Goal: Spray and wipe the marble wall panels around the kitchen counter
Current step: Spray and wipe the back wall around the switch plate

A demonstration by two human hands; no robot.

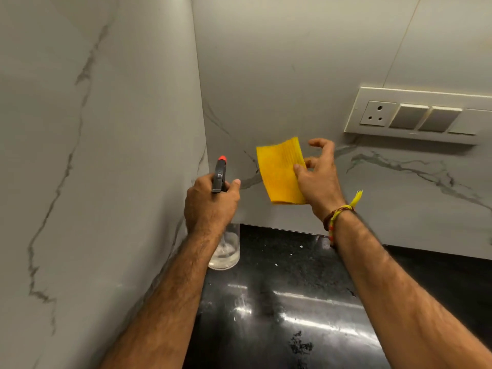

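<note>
- L hand (210,202) clenched round spray bottle (222,209) neck, nozzle aimed at back wall panel (279,75) near the corner, prob to wet it.
- R hand (318,179) pinched yellow cloth (281,171) w/ thumb, other fingers loose; cloth right of bottle, at or just off the panel, can't tell which.
- Socket plate (418,115) up-right of bottle; spray likely kept off it.
- Black counter (292,302) below bottle.
</note>
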